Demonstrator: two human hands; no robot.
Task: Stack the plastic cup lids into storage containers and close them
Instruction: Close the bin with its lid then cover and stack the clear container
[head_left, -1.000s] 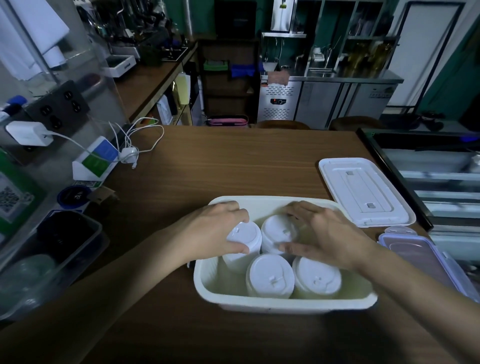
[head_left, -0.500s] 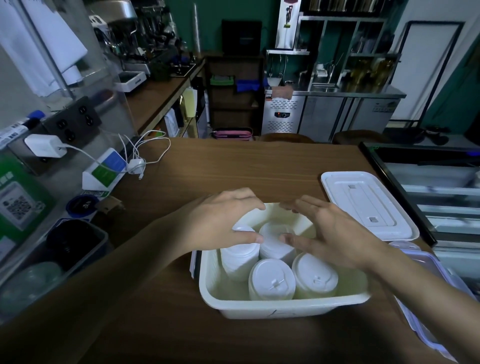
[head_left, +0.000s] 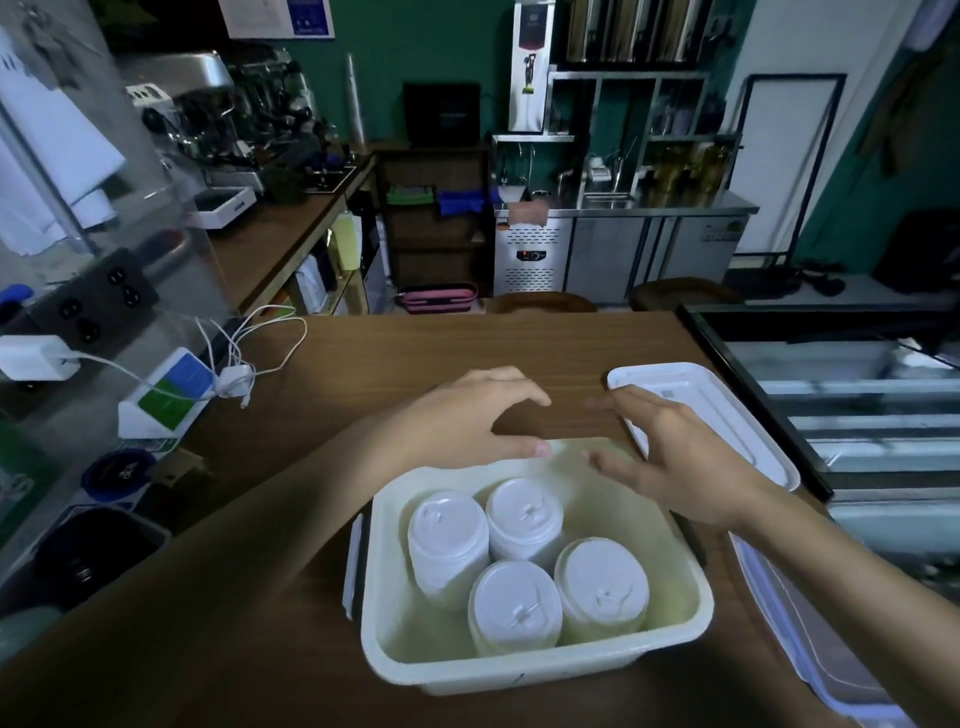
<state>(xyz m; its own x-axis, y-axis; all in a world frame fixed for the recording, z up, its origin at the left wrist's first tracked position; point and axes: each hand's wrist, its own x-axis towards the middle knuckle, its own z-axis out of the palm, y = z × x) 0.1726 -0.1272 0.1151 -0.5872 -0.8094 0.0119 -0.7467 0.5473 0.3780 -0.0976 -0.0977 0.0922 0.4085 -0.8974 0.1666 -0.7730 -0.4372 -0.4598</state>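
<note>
Cream rectangular plastic tub (head_left: 524, 670), uncovered: four stacks of white plastic cup lids (head_left: 524, 512) inside. Left hand (head_left: 467, 415), right hand (head_left: 680, 457) above far rim, fingers loosely spread, empty. Flat white plastic cover (head_left: 727, 410) just right of tub.

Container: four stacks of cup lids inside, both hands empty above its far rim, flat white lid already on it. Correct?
No. The head view shows the flat white lid lying on the table beside the container, not on it. The stacks of cup lids, the left hand and right hand are as stated.
</note>
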